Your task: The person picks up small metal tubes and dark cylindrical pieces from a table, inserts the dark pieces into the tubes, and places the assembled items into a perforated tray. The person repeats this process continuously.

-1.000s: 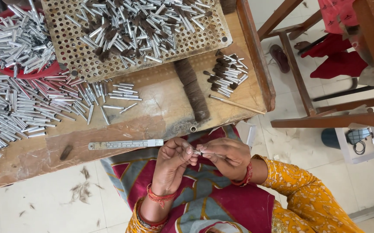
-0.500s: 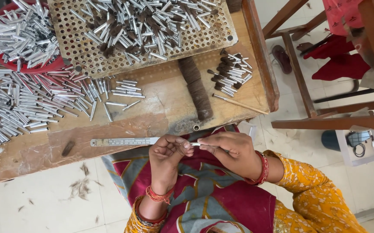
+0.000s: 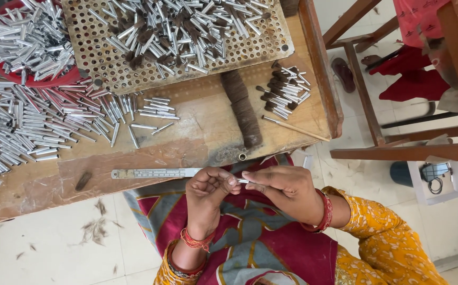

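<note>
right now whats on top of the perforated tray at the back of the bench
The perforated tray carries a heap of silver metal tubes mixed with dark hair tufts. The heap covers most of its holes, so whatever lies underneath stays hidden.

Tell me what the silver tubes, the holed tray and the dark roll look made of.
Tubes: likely metal, perhaps aluminium; bright, shiny, with sharp glints. The right hand and left hand hold one between them. Tray: pale brown perforated board, matte; wood or plastic, unclear. Roll: dark brown, fuzzy and dull, seemingly hair or fibre. Bench: worn bare wood with grain showing.
</note>
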